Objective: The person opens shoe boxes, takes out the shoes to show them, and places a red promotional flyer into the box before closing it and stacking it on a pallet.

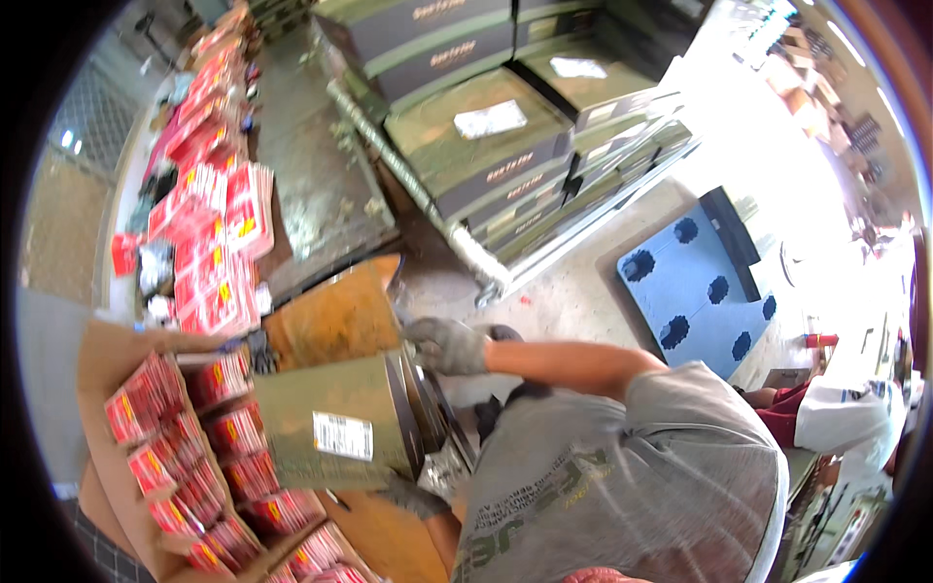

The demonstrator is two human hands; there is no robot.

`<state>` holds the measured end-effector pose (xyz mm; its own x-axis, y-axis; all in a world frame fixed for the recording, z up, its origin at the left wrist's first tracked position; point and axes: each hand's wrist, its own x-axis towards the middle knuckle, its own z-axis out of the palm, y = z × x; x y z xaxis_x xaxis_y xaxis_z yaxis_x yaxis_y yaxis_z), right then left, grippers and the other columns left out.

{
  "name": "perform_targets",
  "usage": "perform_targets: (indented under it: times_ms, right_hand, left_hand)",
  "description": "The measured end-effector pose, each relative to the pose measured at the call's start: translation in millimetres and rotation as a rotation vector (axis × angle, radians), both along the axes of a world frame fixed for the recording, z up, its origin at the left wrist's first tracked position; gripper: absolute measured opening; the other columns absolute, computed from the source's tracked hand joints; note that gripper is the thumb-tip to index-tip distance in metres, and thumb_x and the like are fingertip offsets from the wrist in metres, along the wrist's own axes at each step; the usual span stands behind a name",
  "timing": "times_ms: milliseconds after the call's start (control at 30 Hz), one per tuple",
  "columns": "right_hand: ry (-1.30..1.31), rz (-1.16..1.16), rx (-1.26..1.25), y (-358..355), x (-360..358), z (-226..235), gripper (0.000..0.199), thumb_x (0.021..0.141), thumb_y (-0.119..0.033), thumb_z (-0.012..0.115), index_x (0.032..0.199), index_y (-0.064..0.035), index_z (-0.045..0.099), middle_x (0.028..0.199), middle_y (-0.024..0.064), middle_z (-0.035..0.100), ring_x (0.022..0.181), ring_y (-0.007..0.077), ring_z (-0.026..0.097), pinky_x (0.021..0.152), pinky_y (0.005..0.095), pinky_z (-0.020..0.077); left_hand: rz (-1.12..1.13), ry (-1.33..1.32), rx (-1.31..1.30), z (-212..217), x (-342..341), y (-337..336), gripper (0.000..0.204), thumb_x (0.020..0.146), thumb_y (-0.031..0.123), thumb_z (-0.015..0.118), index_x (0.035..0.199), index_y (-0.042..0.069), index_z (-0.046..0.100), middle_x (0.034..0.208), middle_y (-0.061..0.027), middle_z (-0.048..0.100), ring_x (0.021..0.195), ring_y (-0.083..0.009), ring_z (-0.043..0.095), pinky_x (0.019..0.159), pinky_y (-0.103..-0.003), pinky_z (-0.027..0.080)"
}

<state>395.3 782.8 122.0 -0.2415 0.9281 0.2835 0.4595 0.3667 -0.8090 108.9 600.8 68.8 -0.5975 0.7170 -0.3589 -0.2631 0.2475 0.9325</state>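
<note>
An olive-green carton (292, 407) with dark grey ends and a white label lies in front of me at a tilt. My right hand (449, 347), in a grey glove, has curled fingers at the carton's upper right corner. My left hand (416, 497), also gloved, presses against the carton's lower right edge; its fingertips are partly hidden. Left of the carton stands a large open cardboard box (95, 389) holding several stacks of red and white packets (146, 400). A crumpled clear plastic bag (445, 472) lies beside the carton's right end.
Olive cartons (476, 131) stand stacked beyond a metal rail (428, 199). More red packets (209, 209) line a long dark table (316, 165) at the far left. A blue pallet (695, 282) lies on the floor at right, and another person (846, 418) is near the right rim.
</note>
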Motion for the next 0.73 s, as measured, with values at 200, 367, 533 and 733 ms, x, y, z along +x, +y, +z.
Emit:
perform_targets:
  times_ms: [200, 367, 533, 733]
  right_hand:
    - [0.061, -0.623, -0.082, -50.0, 152.7, 20.7, 0.05, 0.091, -0.019, 0.071, 0.136, -0.0048, 0.057, 0.122, 0.0162, 0.064, 0.114, 0.0316, 0.061, 0.103, 0.0399, 0.0486]
    - [0.538, -1.026, 0.024, -20.9, 309.3, 4.5, 0.045, 0.097, -0.012, 0.069, 0.138, 0.0009, 0.056, 0.121, 0.0089, 0.069, 0.107, 0.0149, 0.064, 0.093, 0.03, 0.0533]
    - [0.556, -1.22, 0.038, 13.3, 453.1, 42.0, 0.053, 0.098, -0.025, 0.068, 0.139, 0.0044, 0.054, 0.133, 0.0174, 0.064, 0.123, 0.0216, 0.061, 0.104, 0.0321, 0.0486]
    - [0.498, -1.317, -0.06, 19.1, 575.2, 60.4, 0.062, 0.096, -0.041, 0.068, 0.138, 0.0023, 0.058, 0.132, 0.0188, 0.066, 0.124, 0.023, 0.061, 0.105, 0.0327, 0.0472]
  left_hand:
    - [-0.16, 0.799, 0.272, 157.8, 59.4, 53.5, 0.074, 0.099, 0.041, 0.057, 0.156, 0.001, 0.031, 0.159, -0.0157, 0.036, 0.143, -0.0328, 0.04, 0.116, -0.049, 0.035]
    - [-0.509, 0.481, 0.457, 141.9, 104.9, 141.9, 0.062, 0.099, 0.021, 0.056, 0.152, -0.004, 0.038, 0.153, -0.0181, 0.043, 0.136, -0.0288, 0.049, 0.116, -0.039, 0.039]
    - [-0.79, 0.02, 0.531, 167.7, 232.3, 216.8, 0.056, 0.101, 0.014, 0.053, 0.151, -0.006, 0.038, 0.147, -0.0194, 0.051, 0.124, -0.0308, 0.059, 0.106, -0.04, 0.049]
    - [-1.11, -0.274, 0.241, 209.5, 380.5, 271.9, 0.073, 0.101, 0.036, 0.059, 0.157, -0.001, 0.03, 0.154, -0.0243, 0.043, 0.133, -0.0342, 0.053, 0.113, -0.046, 0.04]
